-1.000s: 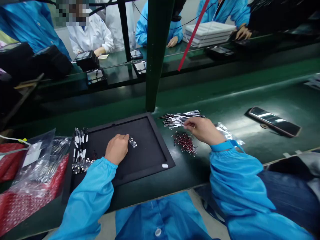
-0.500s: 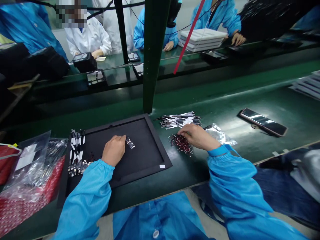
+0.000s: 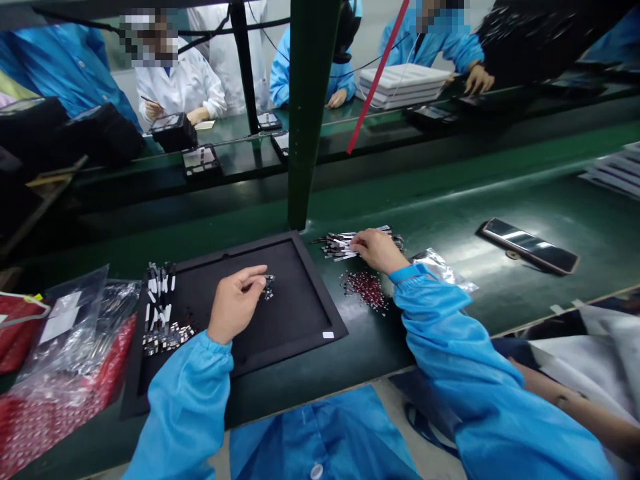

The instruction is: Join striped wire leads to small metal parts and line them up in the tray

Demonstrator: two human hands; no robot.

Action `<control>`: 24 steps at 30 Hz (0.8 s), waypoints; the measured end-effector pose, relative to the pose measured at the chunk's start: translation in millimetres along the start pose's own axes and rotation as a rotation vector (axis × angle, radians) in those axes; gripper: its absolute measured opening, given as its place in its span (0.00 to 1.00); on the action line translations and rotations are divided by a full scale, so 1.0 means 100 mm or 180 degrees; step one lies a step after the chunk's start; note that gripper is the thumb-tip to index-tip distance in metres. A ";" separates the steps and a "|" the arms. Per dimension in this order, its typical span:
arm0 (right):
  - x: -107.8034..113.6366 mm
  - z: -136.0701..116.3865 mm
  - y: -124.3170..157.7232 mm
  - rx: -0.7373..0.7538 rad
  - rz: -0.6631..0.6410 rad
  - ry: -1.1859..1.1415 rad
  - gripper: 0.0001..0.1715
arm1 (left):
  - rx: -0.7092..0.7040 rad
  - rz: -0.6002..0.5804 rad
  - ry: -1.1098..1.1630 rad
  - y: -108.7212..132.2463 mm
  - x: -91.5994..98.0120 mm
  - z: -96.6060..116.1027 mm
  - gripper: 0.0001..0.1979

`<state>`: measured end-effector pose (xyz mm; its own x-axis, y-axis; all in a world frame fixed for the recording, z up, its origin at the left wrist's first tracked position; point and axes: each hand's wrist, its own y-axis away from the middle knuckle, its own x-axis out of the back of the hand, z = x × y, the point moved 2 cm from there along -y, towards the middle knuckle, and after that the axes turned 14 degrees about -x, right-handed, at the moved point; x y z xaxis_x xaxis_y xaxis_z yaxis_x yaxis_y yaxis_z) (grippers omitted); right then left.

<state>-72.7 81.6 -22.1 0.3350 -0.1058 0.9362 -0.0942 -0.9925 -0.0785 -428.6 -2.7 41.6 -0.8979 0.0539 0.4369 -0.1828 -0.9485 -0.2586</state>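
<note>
Over the black tray (image 3: 320,287), my left hand (image 3: 236,300) pinches a small dark component (image 3: 269,287) with shiny spots between thumb and fingertips. My right hand (image 3: 380,251) is on the pile of black-and-white strips (image 3: 340,244), its fingers pressed together at the strips; whether one is between them is hidden. Just below that hand lies a heap of tiny red parts (image 3: 367,290). Strips (image 3: 160,280) and small metallic pieces (image 3: 167,339) lie in the tray's left side.
Clear plastic bags (image 3: 65,327) and red bubble wrap (image 3: 45,420) lie at the left. A green post (image 3: 303,133) stands behind the tray. A phone (image 3: 530,245) rests at the right. Several people sit or stand across the bench.
My right hand has moved from the red parts up to the strip pile. My left hand has turned, its fingers now over the small component in the tray.
</note>
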 end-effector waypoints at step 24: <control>0.43 -0.90 0.94 0.0397 -0.0131 -0.1569 0.10 | 0.0717 0.0206 0.1568 0.12 -0.21 -0.10 0.14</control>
<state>-151.5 -10.4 41.6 0.7414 -0.0533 0.6690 0.0310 -0.9931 -0.1134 -416.1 -12.3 20.4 -0.9957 0.0817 -0.0433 -0.0791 -0.9952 -0.0571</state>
